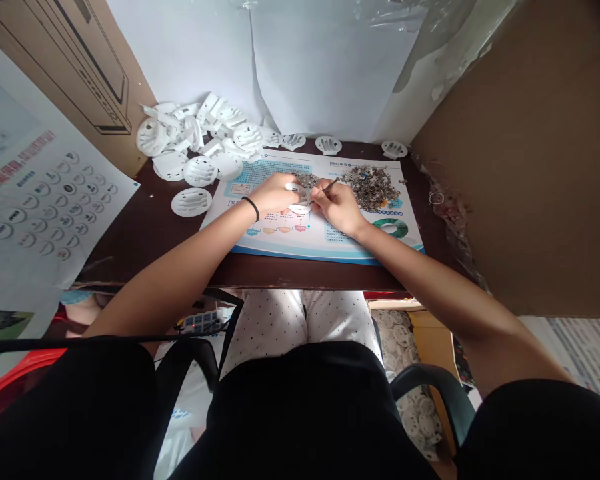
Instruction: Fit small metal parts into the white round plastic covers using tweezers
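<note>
Down at the middle of the sheet, the left hand (279,195) was closed around a white plastic disc (300,209), its fingers half hiding the piece! And over to the right hand (339,205): thumb and fingers pinched together on a slim dark tool (332,186), right up against that disc (whether its tip touched was too small to tell). Both hands worked above a printed poster (280,248) spread across the dark brown table (140,240). Just beyond the right hand sat a big heap of small metal parts (373,187), a smaller metal heap (307,179) behind the fingers. Off to the left, a jumbled pile of white slotted discs (200,171) crowded the back, with one lone slotted disc (191,202) lying flat nearer the front!
</note>
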{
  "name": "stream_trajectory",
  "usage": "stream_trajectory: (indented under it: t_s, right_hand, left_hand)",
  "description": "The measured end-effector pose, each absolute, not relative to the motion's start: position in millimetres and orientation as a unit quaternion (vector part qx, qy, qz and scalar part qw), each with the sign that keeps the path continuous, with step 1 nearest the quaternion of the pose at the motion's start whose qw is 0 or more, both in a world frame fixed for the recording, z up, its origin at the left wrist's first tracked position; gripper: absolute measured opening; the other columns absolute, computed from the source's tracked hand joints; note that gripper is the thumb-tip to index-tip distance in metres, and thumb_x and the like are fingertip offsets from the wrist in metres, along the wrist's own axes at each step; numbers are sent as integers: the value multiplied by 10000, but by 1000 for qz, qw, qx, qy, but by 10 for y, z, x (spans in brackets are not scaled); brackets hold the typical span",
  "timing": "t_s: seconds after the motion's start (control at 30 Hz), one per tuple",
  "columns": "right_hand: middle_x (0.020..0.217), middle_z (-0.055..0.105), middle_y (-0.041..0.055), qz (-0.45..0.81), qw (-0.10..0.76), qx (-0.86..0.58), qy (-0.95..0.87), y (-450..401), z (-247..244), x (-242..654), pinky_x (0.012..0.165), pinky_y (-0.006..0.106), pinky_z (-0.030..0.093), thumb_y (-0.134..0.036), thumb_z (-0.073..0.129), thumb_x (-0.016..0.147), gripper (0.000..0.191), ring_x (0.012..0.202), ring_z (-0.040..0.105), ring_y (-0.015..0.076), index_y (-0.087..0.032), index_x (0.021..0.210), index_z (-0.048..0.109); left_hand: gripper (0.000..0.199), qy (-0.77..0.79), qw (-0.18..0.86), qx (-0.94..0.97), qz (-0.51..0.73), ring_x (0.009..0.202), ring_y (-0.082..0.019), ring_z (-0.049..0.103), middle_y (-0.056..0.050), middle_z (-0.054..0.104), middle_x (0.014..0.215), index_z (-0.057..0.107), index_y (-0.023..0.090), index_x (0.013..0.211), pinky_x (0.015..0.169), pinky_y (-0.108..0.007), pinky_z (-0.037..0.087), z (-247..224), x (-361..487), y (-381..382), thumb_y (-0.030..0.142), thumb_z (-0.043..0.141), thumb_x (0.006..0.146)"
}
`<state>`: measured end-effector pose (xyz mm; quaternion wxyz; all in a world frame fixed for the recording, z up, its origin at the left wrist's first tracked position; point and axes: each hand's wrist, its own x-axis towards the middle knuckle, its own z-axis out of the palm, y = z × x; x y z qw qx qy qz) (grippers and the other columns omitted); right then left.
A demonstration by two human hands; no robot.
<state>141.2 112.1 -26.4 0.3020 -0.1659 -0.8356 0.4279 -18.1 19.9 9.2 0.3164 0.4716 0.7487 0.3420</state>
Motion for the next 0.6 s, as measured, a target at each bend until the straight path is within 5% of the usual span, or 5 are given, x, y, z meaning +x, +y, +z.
stream_trajectory:
  t_s: [0.33, 0.6]
  right_hand:
    - [648, 597, 18, 411, 279, -164, -852, 1140, -261, 1418, 668, 335, 403, -531, 495, 983, 423, 656, 533, 152, -231, 686, 492]
    - [601, 581, 8, 425, 306, -165, -836, 1112, -247, 1399, 628, 338, 391, -862, 438, 841, 640, 595, 494, 145, -245, 675, 478]
  left_hand:
    - [109, 757, 312, 466, 336, 504, -96, 475, -3, 521, 656, 661, 167, 888, 514, -250, 330, 145, -106, 182, 203, 666, 786]
    - [125, 729, 333, 463, 380, 603, -99, 528, -26, 607, 783, 684, 169, 969, 528, -236, 420, 136, -117, 162, 185, 673, 845]
